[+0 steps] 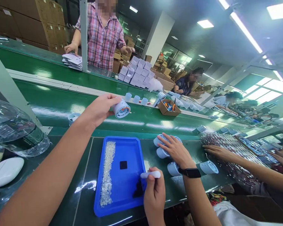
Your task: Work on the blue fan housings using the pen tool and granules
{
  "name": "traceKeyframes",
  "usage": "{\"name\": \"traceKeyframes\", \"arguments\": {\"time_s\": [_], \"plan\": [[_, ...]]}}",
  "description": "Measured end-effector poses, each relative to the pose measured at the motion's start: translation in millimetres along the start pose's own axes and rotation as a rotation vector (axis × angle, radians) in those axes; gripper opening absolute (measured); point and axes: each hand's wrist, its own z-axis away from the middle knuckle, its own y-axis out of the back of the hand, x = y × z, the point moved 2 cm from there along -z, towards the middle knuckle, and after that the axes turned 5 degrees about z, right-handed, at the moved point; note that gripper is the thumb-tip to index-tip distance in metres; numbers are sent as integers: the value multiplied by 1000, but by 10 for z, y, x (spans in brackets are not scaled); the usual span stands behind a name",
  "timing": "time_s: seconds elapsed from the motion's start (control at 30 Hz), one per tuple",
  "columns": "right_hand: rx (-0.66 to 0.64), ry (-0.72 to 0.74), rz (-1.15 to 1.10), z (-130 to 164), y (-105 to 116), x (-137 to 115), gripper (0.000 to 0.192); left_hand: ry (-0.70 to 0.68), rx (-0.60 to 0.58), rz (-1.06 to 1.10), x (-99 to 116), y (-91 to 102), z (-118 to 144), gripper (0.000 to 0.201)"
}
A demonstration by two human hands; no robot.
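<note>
Head view: your left hand (97, 110) pinches a white round housing (121, 109) over the belt, beyond the blue tray (129, 147); it could slip. Your right hand (154, 193), fist closed on a white stick (150, 174), could scatter the tray's granules (106, 172).

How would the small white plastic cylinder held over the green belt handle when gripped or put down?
Probably light: the left hand holds the white plastic cylinder by fingertips alone. Likely stiff, a moulded shell. Laid sideways, its round wall may roll.
</note>
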Motion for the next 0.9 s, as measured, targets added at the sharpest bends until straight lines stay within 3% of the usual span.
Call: {"name": "traceKeyframes", "arguments": {"time_s": [0.13,0.27,0.33,0.47,0.6,0.7,0.8,0.9], "plan": [[38,-23,-92,157,131,232,29,11,7,20,27,5,1,18],[212,-199,-472,252,456,105,26,23,20,34,38,22,10,20],[211,-254,-657,258,550,-26,24,19,10,43,40,31,11,21],[142,-228,-686,160,441,-83,36,37,3,58,32,35,8,21],[193,-299,-755,41,250,211,30,10,-10,74,31,12,8,22],[259,-362,-795,32,318,298,21,10,-16,87,28,1,20,23],[377,-456,-859,67,382,-59,16,12,-23,95,29,2,30,23],[471,-559,-933,46,193,-829,27,5,-18,96,29,12,24,23]]}}
